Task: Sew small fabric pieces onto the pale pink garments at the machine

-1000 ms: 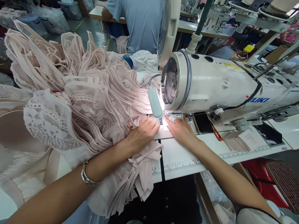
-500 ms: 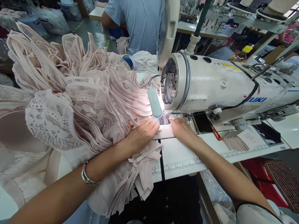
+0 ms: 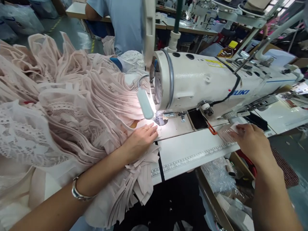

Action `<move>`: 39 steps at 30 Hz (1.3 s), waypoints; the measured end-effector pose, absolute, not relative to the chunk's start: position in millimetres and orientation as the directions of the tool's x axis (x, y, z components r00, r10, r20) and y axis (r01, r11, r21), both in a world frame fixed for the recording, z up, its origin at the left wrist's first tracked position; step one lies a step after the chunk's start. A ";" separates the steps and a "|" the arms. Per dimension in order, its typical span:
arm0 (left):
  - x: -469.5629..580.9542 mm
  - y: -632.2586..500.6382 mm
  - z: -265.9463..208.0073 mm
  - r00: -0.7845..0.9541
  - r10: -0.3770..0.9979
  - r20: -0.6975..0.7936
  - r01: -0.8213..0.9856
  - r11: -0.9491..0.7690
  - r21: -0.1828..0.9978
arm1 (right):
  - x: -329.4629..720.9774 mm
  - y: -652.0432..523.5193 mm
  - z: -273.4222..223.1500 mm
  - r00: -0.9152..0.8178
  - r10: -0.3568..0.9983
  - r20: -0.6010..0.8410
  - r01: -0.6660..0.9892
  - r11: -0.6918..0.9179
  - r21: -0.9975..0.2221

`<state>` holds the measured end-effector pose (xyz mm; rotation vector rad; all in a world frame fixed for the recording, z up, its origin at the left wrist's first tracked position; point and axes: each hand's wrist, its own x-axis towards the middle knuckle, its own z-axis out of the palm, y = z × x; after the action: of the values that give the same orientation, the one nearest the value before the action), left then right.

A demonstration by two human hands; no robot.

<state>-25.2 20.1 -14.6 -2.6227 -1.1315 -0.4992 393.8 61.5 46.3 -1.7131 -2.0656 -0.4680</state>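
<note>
Beside the needle area of the white sewing machine [image 3: 192, 77], my left hand [image 3: 141, 139] is closed, fingers pressed together on the edge of a pale pink bra [image 3: 144, 123]. More pale pink lace bras [image 3: 96, 96] are heaped left of it, and their band ends [image 3: 138, 175] hang over the table's front edge. My right hand [image 3: 252, 141] is far to the right, at a fanned stack of small pale labels [image 3: 225, 136]. Its thumb and fingers pinch a label [image 3: 237, 126] at the top of that stack. The hand partly covers the stack.
A lit lamp [image 3: 145, 104] hangs by the needle. A black phone-like slab [image 3: 197, 119] and orange-handled snips [image 3: 211, 128] lie below the machine arm. A printed ruler [image 3: 192, 160] runs along the table edge. An open drawer [image 3: 216, 189] holds plastic bags. Another person [image 3: 127, 25] sits ahead.
My right hand has left the needle area and moved right to the label stack. My left hand stays on the bra by the needle. The view has turned to the right.
</note>
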 end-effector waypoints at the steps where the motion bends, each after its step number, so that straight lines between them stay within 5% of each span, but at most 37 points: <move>1: -25.0 19.3 -15.2 0.640 0.647 0.415 0.738 -0.668 -0.096 | 402.8 61.1 48.1 -0.124 0.876 0.466 0.985 0.167 -0.051; 6: -28.8 19.6 -16.1 0.620 0.635 0.460 0.748 -0.655 -0.104 | 409.9 59.5 62.6 -0.048 0.943 0.328 0.963 0.130 -0.235; 12: -13.2 13.9 -10.6 0.697 0.583 0.417 0.710 -0.644 -0.286 | 362.9 53.3 60.4 0.089 0.679 0.729 0.963 0.129 -0.237; 14: 0.6 2.3 -10.2 0.756 0.563 0.335 0.655 -0.645 -0.393 | 333.4 52.1 52.3 0.096 0.764 0.638 0.900 0.207 -0.383; 17: 19.7 -16.8 -11.9 0.764 0.587 0.268 0.638 -0.626 -0.448 | 288.2 54.0 40.8 -0.208 0.946 0.250 0.708 0.322 -0.628; 19: 25.7 -23.2 -12.2 0.718 0.655 0.235 0.682 -0.596 -0.423 | 264.9 57.6 35.0 -0.421 0.903 0.084 0.566 0.333 -0.754; 21: 25.2 -21.5 -10.6 0.647 0.740 0.187 0.743 -0.555 -0.375 | 249.7 62.0 29.7 -0.546 0.835 0.062 0.467 0.365 -0.805; 23: 20.1 -13.9 -7.3 0.586 0.798 0.142 0.787 -0.519 -0.332 | 240.9 66.1 23.8 -0.566 0.814 0.133 0.500 0.467 -0.729; 26: 11.9 -1.9 -2.6 0.574 0.811 0.116 0.794 -0.516 -0.321 | 231.6 71.0 15.4 -0.598 0.764 0.241 0.674 0.643 -0.364; 29: 7.9 1.6 -1.2 0.599 0.793 0.110 0.775 -0.539 -0.329 | 220.7 77.0 10.6 -0.739 0.653 0.169 0.649 0.756 -0.082; 34: 6.2 -2.3 -1.6 0.580 0.809 0.092 0.802 -0.549 -0.236 | 204.4 87.6 8.8 -0.755 0.652 0.068 0.630 0.750 -0.202; 39: 5.1 0.9 -2.2 0.568 0.814 0.123 0.823 -0.557 -0.117 | 188.7 86.8 5.2 -0.654 0.756 0.020 0.739 0.644 -0.199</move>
<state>5.1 0.9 -2.2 -2.6366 -1.3873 -0.0813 188.7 86.8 5.2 -1.2573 -2.7559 0.2640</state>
